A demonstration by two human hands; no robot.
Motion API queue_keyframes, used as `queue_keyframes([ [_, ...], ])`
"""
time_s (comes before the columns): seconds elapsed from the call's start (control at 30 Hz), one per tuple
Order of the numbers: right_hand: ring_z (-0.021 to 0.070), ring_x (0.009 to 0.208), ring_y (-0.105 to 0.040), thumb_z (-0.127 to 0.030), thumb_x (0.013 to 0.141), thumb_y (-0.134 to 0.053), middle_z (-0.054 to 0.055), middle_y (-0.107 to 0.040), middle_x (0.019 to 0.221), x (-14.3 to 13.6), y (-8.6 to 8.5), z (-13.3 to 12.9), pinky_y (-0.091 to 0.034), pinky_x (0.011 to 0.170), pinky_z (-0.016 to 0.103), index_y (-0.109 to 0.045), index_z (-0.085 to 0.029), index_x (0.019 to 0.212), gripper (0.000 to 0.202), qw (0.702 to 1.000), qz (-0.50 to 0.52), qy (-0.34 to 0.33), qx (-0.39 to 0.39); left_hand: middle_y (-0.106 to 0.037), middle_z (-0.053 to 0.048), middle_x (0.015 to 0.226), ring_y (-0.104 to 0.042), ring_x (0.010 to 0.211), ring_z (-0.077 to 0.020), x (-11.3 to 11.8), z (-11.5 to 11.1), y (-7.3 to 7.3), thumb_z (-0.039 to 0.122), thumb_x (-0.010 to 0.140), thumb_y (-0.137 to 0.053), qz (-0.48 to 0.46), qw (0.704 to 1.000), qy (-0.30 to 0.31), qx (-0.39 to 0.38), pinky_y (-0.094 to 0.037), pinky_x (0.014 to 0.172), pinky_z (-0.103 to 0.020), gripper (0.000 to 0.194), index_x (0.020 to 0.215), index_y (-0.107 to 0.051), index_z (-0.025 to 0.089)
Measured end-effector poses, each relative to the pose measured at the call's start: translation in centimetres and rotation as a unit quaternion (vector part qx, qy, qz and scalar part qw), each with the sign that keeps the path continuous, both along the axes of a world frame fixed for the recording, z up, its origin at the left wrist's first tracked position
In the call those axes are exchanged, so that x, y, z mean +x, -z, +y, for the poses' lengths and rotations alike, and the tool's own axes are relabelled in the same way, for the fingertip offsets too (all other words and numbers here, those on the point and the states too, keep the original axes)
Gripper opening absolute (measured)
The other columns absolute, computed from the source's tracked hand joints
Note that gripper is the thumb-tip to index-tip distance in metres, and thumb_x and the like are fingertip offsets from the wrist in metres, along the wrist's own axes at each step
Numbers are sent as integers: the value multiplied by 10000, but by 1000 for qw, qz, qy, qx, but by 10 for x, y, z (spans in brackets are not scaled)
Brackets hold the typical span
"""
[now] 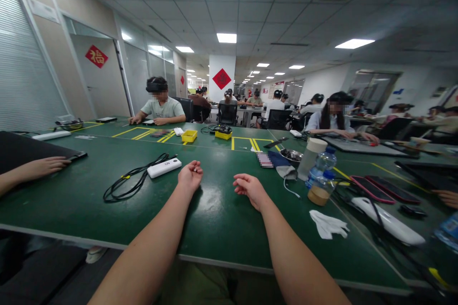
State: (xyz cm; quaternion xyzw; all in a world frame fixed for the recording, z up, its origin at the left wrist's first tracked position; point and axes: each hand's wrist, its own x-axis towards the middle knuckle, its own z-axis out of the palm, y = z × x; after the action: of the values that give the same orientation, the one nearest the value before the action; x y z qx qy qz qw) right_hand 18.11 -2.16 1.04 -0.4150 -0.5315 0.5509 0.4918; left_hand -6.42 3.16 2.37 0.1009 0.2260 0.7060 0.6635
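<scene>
My left hand (190, 177) rests palm-up above the green table (214, 224), its fingers curled in. A tiny pale glint shows at the fingertips, too small to name. Just to its left lies a white power bank (164, 167), with a coiled black cable (123, 185) beside it. My right hand (251, 189) hovers to the right, fingers loosely bent and apart, with nothing visible in them. The two hands do not touch each other.
To the right stand a pale tumbler (311, 159), plastic bottles (322, 188), a metal bowl (291, 155) and a white glove (328, 224). Yellow bins (189, 136) sit farther back. Another person's hand (45, 166) rests at left; people sit opposite.
</scene>
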Motion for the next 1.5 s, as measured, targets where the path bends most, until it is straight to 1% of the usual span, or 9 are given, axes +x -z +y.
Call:
queue_keyframes([
  [0.17, 105, 564, -599, -325, 703, -658, 41, -661, 789, 1, 1, 1, -445, 519, 227, -616, -158, 938, 292, 1000, 0, 14, 13, -387, 46, 590, -246, 358, -27, -4, -1, 2, 44, 807, -413, -29, 999, 26, 15, -168, 328, -146, 131, 826, -460, 165],
  [0.27, 105, 550, -592, -336, 699, -659, 37, -659, 771, 0, 2, 1, -438, 509, 227, -614, -156, 934, 299, 1000, -20, 8, 12, -362, 51, 575, -300, 372, -36, -3, -2, 2, 45, 806, -413, -10, 1000, 17, 20, -233, 344, -146, 138, 842, -477, 161],
  [0.43, 101, 533, -586, -346, 695, -649, 30, -662, 752, -3, 4, -1, -434, 497, 224, -614, -159, 919, 294, 999, -39, 2, 19, -543, -53, 723, -501, 505, -63, 4, -1, 1, -54, 698, -398, 51, 999, 2, -9, -437, 469, -176, 294, 898, -541, 108],
  [0.57, 102, 533, -586, -320, 686, -643, 24, -657, 738, -4, 2, -2, -428, 489, 222, -618, -160, 900, 268, 999, -44, 0, 16, -536, -31, 659, -409, 404, -36, 9, -3, 2, -39, 654, -439, 167, 986, 0, -13, -300, 360, -148, 293, 883, -571, 89],
  [0.73, 105, 540, -590, -296, 697, -623, 23, -658, 734, -4, 3, -2, -431, 499, 225, -621, -164, 908, 249, 998, -57, -2, 26, -449, 46, 543, -295, 331, -27, 14, -7, 5, 79, 726, -483, 255, 967, 9, -7, -162, 332, -147, 172, 880, -536, 133],
  [0.93, 101, 527, -586, -266, 703, -597, 19, -657, 724, -4, 7, 1, -424, 495, 220, -617, -164, 914, 235, 997, -69, -1, 33, -465, 38, 565, -369, 361, -28, 18, -6, 10, 118, 761, -534, 296, 954, -8, -36, -240, 360, -141, 38, 780, -509, 139],
  [1.13, 102, 533, -595, -267, 702, -605, 20, -659, 718, -4, 4, -1, -423, 494, 216, -616, -153, 917, 243, 996, -77, -9, 37, -571, -34, 658, -457, 429, -48, 19, -2, 20, 10, 705, -537, 333, 941, 45, -32, -345, 415, -162, 159, 831, -562, 105],
  [1.37, 95, 535, -591, -267, 700, -610, 24, -665, 737, -4, 7, 2, -428, 504, 213, -616, -144, 930, 261, 996, -77, -12, 38, -541, -5, 654, -337, 384, -27, 19, -6, 18, 101, 772, -496, 425, 904, 40, -15, -224, 379, -166, 171, 931, -558, 116],
  [1.5, 99, 546, -595, -272, 703, -608, 31, -668, 755, -4, 9, 3, -432, 515, 219, -615, -143, 941, 270, 996, -80, -16, 36, -538, 0, 646, -354, 404, -45, 23, -10, 15, 199, 798, -476, 481, 875, 50, 9, -209, 382, -169, 216, 989, -550, 130],
])
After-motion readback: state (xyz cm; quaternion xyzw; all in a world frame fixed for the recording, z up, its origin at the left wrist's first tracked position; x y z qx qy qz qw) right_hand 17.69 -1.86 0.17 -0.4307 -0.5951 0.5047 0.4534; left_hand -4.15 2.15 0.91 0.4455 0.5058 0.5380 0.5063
